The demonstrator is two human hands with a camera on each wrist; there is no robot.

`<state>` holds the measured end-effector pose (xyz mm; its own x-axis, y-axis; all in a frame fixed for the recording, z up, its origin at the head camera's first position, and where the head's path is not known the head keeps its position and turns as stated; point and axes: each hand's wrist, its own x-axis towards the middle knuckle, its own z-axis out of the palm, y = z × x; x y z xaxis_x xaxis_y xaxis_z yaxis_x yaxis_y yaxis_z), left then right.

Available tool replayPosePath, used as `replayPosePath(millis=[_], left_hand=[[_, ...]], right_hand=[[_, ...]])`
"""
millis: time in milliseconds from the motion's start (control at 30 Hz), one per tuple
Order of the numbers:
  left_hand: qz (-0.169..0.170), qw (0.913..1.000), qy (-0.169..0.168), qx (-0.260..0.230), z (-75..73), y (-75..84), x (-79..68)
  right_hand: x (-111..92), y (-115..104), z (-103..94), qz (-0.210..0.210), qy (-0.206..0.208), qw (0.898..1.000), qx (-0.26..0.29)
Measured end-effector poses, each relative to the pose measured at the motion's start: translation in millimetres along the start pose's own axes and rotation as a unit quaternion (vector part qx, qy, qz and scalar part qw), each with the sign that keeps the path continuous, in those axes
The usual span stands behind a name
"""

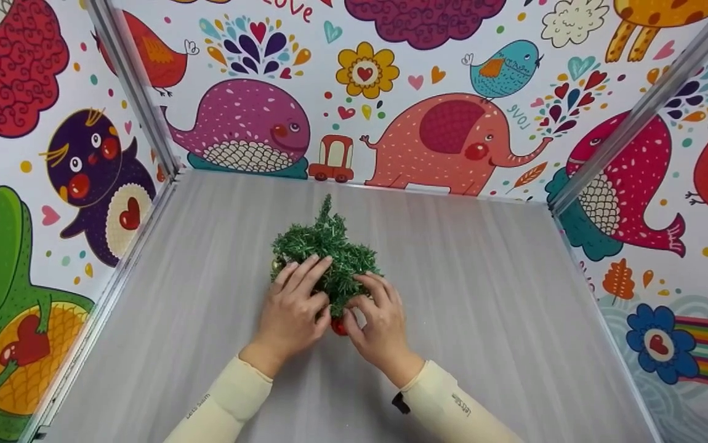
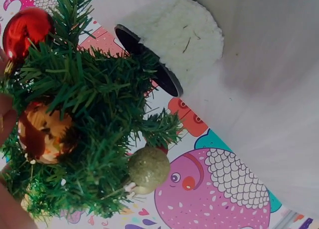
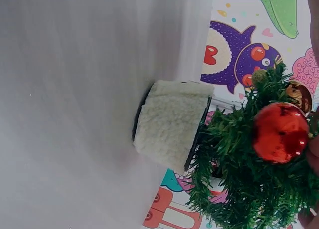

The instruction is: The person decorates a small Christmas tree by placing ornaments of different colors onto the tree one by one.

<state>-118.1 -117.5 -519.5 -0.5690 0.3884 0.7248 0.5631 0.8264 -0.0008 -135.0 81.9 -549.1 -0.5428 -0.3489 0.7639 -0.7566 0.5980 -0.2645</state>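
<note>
A small artificial Christmas tree (image 1: 320, 246) stands between both hands, its green tinsel-like branches bushy. Its base (image 3: 172, 122) is white and fuzzy with black rims. My left hand (image 1: 292, 307) lays its fingers over the left branches, with index finger and thumb curled in at the front. My right hand (image 1: 382, 317) curls at the right front, thumb and index finger at a shiny red bauble (image 1: 340, 326) low on the tree. Below the red one, in the left wrist view, hangs a shiny gold bauble (image 2: 47, 132), with a glittery gold bauble (image 2: 149, 170) farther round.
The tree is on a grey wood-grain tabletop (image 1: 483, 320). Printed panels with cartoon animals (image 1: 243, 129) rise at the back and both sides. Metal frame posts (image 1: 138, 80) stand at the rear corners.
</note>
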Motion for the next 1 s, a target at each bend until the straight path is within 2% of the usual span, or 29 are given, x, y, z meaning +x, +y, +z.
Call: replayPosePath(millis=[167,367,667,1000], left_hand=[[0.01,0.9996,-0.021,0.018,-1.0,0.3,-0.9],[0.026,0.999,-0.018,0.033,-1.6,1.0,-0.4],[0.022,0.9995,-0.019,0.009,-3.2,2.4,0.9],[0.023,0.9995,-0.019,0.006,-4.5,1.6,0.7]], right_hand=[[-0.4,-1.1,-0.2,0.009,-0.019,1.0,-0.001],[-1.8,1.0,-1.1,0.0,-0.025,1.0,-0.005],[-2.2,2.5,-2.4,-0.016,-0.027,0.999,-0.007],[-2.6,2.6,-4.3,-0.025,-0.028,0.999,-0.002]])
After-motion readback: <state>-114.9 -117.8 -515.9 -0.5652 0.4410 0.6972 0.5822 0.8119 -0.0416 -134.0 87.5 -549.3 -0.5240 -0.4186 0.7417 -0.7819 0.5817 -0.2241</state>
